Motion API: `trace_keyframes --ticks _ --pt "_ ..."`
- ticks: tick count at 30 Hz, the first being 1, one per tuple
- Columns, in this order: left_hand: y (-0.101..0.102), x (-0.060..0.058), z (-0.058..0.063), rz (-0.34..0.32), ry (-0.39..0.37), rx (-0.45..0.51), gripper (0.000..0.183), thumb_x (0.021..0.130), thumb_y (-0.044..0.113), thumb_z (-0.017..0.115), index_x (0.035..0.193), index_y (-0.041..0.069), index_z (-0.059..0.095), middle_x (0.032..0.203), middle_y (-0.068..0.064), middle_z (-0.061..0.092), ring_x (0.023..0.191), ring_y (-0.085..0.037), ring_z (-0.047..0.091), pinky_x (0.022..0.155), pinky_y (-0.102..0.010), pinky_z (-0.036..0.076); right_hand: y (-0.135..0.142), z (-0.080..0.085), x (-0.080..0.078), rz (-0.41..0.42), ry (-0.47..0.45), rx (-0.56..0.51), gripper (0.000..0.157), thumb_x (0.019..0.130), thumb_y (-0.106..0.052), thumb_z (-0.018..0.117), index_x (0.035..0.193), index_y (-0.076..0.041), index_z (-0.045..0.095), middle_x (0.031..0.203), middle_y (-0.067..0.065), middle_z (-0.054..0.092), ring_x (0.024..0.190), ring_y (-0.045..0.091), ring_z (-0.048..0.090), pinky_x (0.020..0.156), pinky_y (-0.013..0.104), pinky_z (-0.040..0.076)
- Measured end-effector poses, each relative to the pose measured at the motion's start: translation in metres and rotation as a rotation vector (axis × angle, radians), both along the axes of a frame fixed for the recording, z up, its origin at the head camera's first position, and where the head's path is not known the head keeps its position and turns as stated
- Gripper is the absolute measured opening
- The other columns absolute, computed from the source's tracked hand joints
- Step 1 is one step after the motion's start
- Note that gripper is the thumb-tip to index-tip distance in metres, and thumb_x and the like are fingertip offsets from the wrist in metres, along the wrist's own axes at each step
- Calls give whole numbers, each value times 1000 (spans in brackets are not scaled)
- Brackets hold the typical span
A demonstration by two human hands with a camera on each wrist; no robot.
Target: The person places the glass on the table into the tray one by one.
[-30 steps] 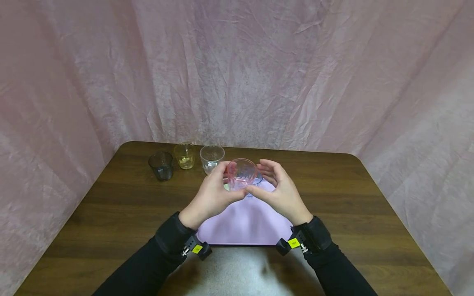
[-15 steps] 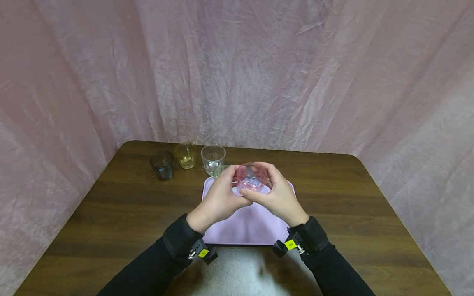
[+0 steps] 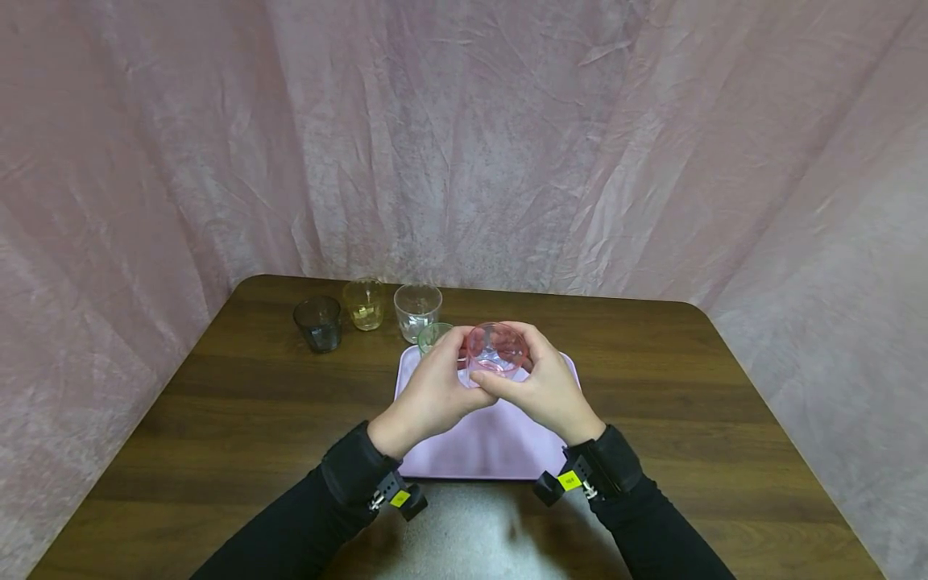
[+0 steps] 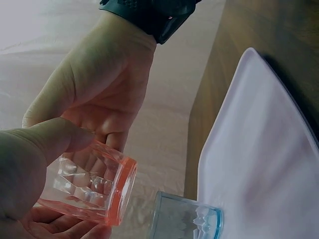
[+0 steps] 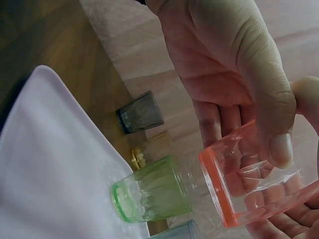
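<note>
Right hand [image 3: 548, 383] now grips pink glass [image 3: 496, 351], shifted right.

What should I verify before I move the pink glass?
1. Fingers of left hand and right hand gripping the pink glass: ok.
2. Pink glass upright, base down: ok.
3. Pink glass set down: not ok, held above the tray.
4. Green glass and blue glass upright on tray: ok.
5. Spot beneath pink glass bare: cannot tell.
6. Dark glass, yellow glass, clear glass off tray: ok.
</note>
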State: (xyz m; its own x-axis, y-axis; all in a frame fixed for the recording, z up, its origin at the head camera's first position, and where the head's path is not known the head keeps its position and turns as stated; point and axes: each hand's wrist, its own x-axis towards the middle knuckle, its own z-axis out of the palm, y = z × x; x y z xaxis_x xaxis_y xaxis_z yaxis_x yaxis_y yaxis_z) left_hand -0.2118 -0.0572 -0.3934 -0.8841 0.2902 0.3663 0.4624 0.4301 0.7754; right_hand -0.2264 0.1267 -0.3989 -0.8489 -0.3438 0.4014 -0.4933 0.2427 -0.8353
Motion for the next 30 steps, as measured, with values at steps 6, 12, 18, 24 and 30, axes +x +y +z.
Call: trace_keyframes --ticks 6,12,18,24,30 --pt "-1 -1 -1 6 5 1 64 73 14 86 126 0 53 116 -9 58 104 -15 54 92 -41 50 0 0 -1 8 2 -7 67 79 -27 86 133 -8 50 121 5 61 112 19 55 98 49 45" --pt "-2 -1 -2 -12 0 33 65 73 13 85 127 -1 51 117 -10 56 107 -18 55 94 -39 49 -1 6 2 2 -13 -2 65 80 -20 86 133 -7 50 122 8 60 111 21 55 96 52 45" --pt "-5 -2 -3 -26 -17 89 67 73 10 86 128 -3 49 122 -11 56 112 -17 54 97 -39 48 -4 28 15 -7 11 -9 61 81 -3 81 131 6 48 122 21 57 112 34 52 95 59 43" --pt "-10 -1 -3 -19 -50 92 71 76 16 87 132 0 47 124 -13 56 114 -18 52 98 -38 47 -1 36 17 -34 -11 -10 60 81 0 80 131 9 47 122 25 55 114 36 51 96 59 42" --pt "-15 1 -1 -3 -84 102 72 77 18 87 134 1 46 123 -7 55 114 -15 51 99 -37 47 5 34 13 -61 -6 -15 60 82 0 80 131 8 47 121 25 56 114 35 51 97 59 41"
